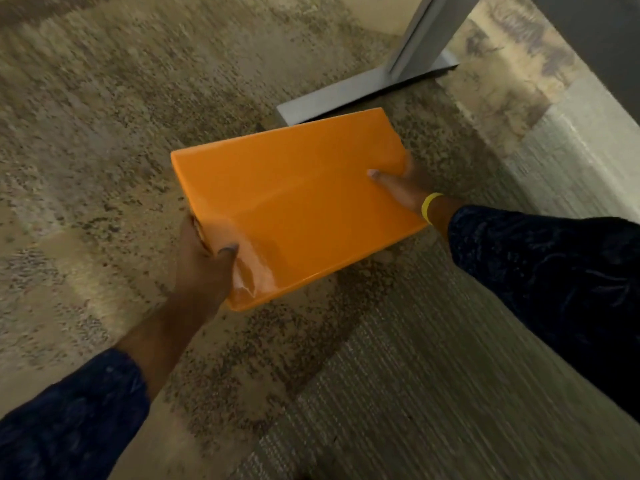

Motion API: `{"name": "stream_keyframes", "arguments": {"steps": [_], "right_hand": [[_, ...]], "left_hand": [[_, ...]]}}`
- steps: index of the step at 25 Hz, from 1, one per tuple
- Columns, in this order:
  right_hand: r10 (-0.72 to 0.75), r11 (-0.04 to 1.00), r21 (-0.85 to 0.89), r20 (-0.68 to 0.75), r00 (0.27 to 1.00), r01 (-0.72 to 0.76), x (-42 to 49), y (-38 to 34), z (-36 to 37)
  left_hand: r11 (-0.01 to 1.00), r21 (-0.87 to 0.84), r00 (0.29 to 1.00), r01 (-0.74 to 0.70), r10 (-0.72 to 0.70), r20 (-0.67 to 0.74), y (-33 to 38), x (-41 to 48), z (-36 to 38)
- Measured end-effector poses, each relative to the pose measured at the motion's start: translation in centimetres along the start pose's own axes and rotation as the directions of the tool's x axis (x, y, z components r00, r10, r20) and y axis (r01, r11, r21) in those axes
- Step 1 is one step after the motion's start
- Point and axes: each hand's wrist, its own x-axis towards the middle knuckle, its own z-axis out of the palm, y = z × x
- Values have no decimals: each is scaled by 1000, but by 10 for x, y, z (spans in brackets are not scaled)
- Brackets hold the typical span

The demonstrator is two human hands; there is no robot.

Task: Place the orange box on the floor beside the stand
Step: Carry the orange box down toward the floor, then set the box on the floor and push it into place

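A flat, glossy orange box (294, 199) is held above the carpet in the middle of the view, tilted. My left hand (204, 261) grips its near left corner, thumb on top. My right hand (401, 183) holds its right edge, thumb lying on the top face; a yellow band sits on that wrist. Just beyond the box stands the grey metal stand (367, 86), a flat base plate with an upright post rising out of the top of the frame. The box's far edge overlaps the base plate's near corner in the view.
Speckled beige carpet (121, 150) covers the floor to the left and below the box. A ribbed grey-green carpet strip (398, 393) runs along the right. A dark wall or panel (602, 39) fills the top right corner.
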Motion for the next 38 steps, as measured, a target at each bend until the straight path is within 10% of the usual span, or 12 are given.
{"name": "stream_keyframes", "arguments": {"steps": [4, 21, 31, 34, 38], "right_hand": [[-18, 940, -341, -64, 998, -5, -1, -9, 12], [-52, 924, -380, -29, 998, 37, -14, -4, 15], [-168, 865, -462, 101, 981, 196, -112, -22, 34], [-161, 850, -483, 145, 976, 212, -154, -35, 35], [-129, 873, -457, 116, 985, 168, -195, -57, 14]], "left_hand": [[999, -49, 999, 12, -9, 52, 0, -3, 32], [967, 241, 984, -81, 39, 174, 13, 2, 76], [321, 865, 921, -386, 72, 384, 25, -33, -23], [78, 897, 899, -436, 73, 431, 51, -52, -52], [9, 834, 828, -551, 123, 546, 100, -78, -73]]}}
